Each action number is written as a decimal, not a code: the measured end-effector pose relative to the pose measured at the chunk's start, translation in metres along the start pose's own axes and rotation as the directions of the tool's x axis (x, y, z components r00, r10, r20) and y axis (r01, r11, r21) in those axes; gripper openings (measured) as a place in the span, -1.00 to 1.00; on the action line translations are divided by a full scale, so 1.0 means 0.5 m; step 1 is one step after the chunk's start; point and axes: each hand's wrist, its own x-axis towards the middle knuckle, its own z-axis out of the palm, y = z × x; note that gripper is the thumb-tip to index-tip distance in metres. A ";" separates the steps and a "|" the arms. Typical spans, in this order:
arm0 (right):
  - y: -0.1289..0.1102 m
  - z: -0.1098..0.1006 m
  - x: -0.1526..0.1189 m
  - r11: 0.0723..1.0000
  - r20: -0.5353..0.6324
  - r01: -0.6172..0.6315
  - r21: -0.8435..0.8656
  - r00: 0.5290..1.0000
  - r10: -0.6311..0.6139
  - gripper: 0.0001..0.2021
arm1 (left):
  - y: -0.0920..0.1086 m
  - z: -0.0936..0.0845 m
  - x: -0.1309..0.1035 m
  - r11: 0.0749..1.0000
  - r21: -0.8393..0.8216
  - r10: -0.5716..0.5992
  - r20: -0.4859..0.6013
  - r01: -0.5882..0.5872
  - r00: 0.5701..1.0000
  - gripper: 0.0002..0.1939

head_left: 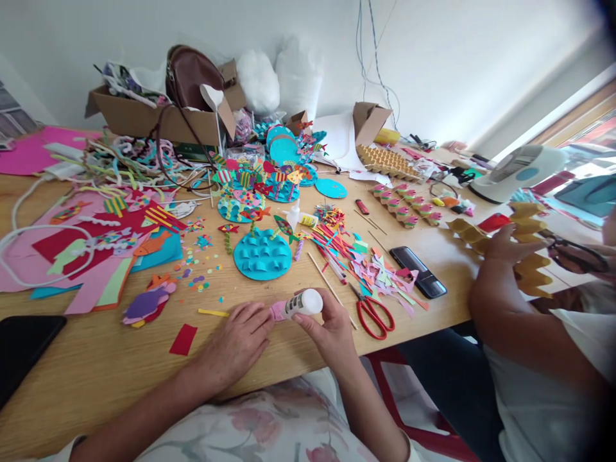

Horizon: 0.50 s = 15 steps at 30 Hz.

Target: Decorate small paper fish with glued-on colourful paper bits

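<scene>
My right hand [332,324] is wrapped round a white glue bottle [304,304], tipped over with its base toward me. Its nozzle end points left and down at a small pink paper piece [278,311]. At the left edge of that piece, the fingertips of my left hand [243,340] hold it against the table; the bottle partly hides it. A yellow paper strip [212,312] and a red paper rectangle [183,339] lie left of my left hand. Beyond my hands stands a round blue base [262,254] with curled paper loops and paper fish on sticks.
Red-handled scissors [375,316], a wooden stick [332,289] and a phone [418,272] lie to my right, near paper scraps [370,269]. A co-worker's arm [500,276] reaches over egg-carton pieces [529,256]. A dark tablet-like object [26,350] is at far left.
</scene>
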 end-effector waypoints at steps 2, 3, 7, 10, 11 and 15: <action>0.000 0.004 0.002 1.000 -0.002 0.009 0.003 1.000 -0.009 -0.77 | 0.000 0.000 0.001 1.000 0.001 0.000 -0.001 0.000 1.000 -0.69; -0.001 0.006 0.002 1.000 0.007 0.015 0.004 1.000 -0.015 -0.77 | 0.000 -0.001 0.001 1.000 0.003 0.000 -0.005 0.000 1.000 -0.70; 0.000 0.001 0.001 1.000 0.041 0.012 -0.007 0.999 -0.012 -0.79 | 0.001 0.000 0.002 1.000 0.001 0.003 -0.008 -0.003 1.000 -0.74; 0.006 -0.010 0.003 1.000 0.009 -0.002 -0.017 1.000 0.003 -0.80 | 0.000 0.000 0.003 1.000 0.002 0.003 0.013 -0.003 1.000 -0.71; 0.007 -0.012 0.004 1.000 -0.009 -0.005 -0.013 1.000 0.005 -0.79 | 0.000 0.000 0.002 1.000 0.003 0.002 0.017 -0.002 1.000 -0.70; 0.008 -0.006 0.009 1.000 -0.036 -0.006 0.010 0.999 0.006 -0.77 | 0.000 0.000 0.000 1.000 -0.005 -0.001 0.025 0.001 1.000 -0.69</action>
